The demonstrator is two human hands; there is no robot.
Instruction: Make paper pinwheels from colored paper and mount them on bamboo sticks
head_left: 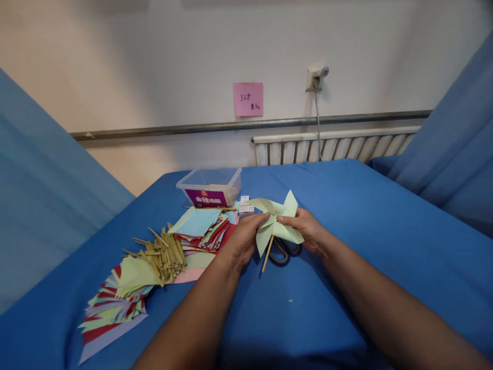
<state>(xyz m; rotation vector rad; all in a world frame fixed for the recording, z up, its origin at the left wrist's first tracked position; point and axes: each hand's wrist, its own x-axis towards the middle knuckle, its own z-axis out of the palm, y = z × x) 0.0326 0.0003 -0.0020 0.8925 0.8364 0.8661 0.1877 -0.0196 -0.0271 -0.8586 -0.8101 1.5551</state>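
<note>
Between my two hands is a pale green paper pinwheel (287, 230) with a thin wooden stick (267, 255) pointing down from it. My left hand (248, 237) grips it from the left, thumb near the centre. From the right, my right hand (308, 228) pinches it, the thumb beside a small pin at the middle. Black-handled scissors (280, 255) lie on the blue cloth just beneath the pinwheel, their blades hidden.
Left of my hands lie a heap of short sticks (167, 254), a stack of coloured paper squares (198, 223) and a fanned paper pile (115, 303). Behind them stand a clear plastic box (210, 185) and small white boxes (245, 205). Blue curtains (42, 180) hang at both sides.
</note>
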